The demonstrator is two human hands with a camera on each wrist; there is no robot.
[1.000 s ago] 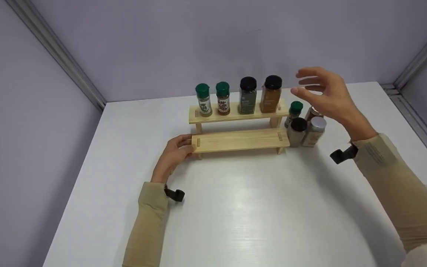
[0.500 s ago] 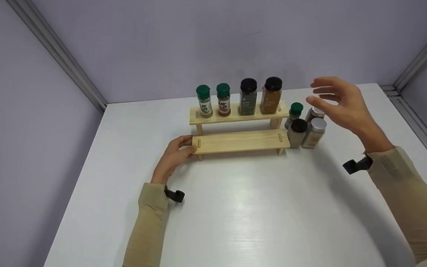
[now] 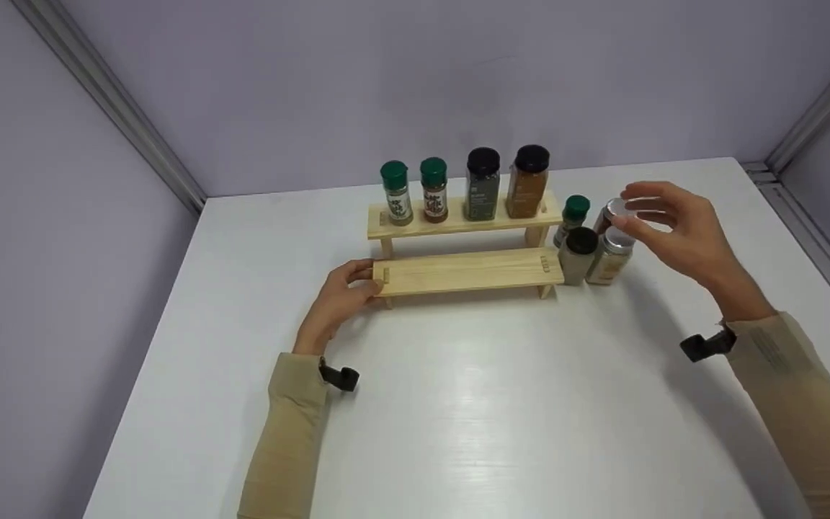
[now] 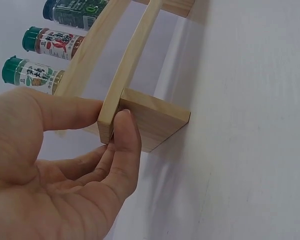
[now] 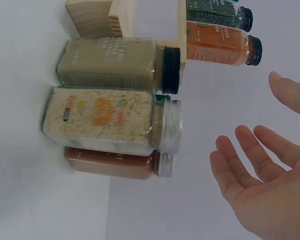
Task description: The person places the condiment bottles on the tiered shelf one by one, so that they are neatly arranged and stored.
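My left hand (image 3: 336, 303) pinches the left end of the lower shelf (image 3: 465, 274) of a two-tier wooden spice rack. In the left wrist view, thumb and fingers lie on either side of the board's end. My right hand (image 3: 689, 234), fingers spread and holding nothing, hovers just right of a group of spice jars. These are a silver-lidded jar of pale flakes (image 5: 100, 120), a silver-lidded reddish-brown jar (image 5: 110, 162), a black-lidded salt-and-pepper jar (image 5: 107, 62) and a green-capped jar (image 3: 575, 209). They stand beside the rack's right end.
On the upper shelf (image 3: 458, 227) stand two green-capped bottles (image 3: 398, 202), a black-lidded jar of dark green herbs (image 3: 483, 191) and a black-lidded orange jar (image 3: 527, 191). The lower shelf holds no jars. White table (image 3: 458, 404) surrounds the rack; a pale wall (image 3: 314, 94) rises behind.
My right hand has moved right and then down, from beside the upper-shelf jars to near the silver lids. My left hand stays on the rack. The jars have not moved.
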